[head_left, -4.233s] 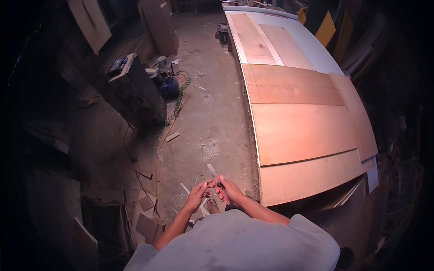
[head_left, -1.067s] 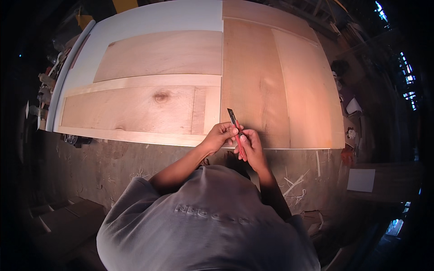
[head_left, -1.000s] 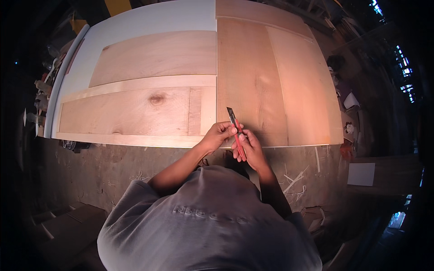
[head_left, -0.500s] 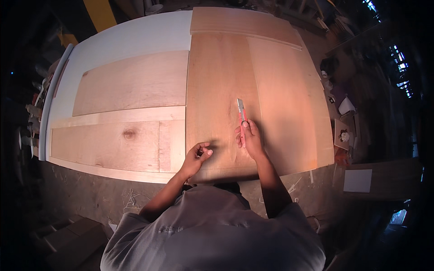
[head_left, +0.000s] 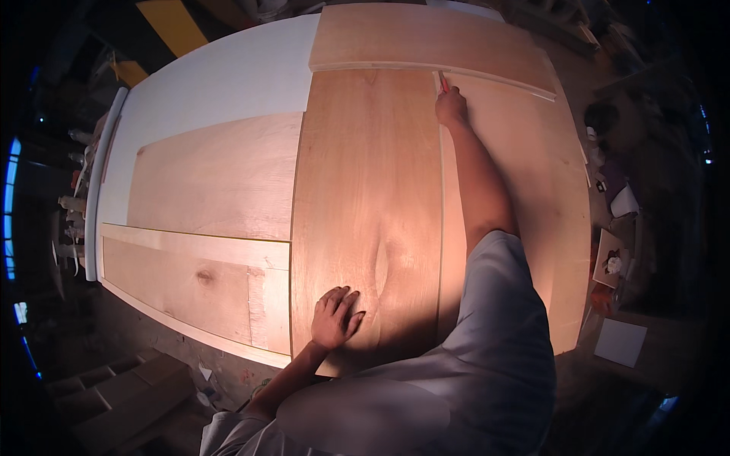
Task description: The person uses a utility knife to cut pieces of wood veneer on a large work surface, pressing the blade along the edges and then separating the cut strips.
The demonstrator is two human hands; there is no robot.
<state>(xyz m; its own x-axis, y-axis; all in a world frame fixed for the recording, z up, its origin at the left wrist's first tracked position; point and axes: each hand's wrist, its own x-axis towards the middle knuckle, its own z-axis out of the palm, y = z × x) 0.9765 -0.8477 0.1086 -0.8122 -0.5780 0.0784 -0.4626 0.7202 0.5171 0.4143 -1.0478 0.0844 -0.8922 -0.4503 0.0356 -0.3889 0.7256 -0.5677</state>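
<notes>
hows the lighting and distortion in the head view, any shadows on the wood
Head view: middle wood panel brightly lit, dark shadow beside the shirt; head view: fisheye bows the outer edge of the white sheet, picture rim nearly black; head view: red cutter partly covered by the right grip, blade too small to tell.

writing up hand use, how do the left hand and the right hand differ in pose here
The left hand is spread palm down with nothing gripped; the right hand is closed around a red cutter.
The left hand is close to the body, over the middle wood panel; the right hand is stretched out to the near edge of the far wood panel.
Both hands are bare.
</notes>
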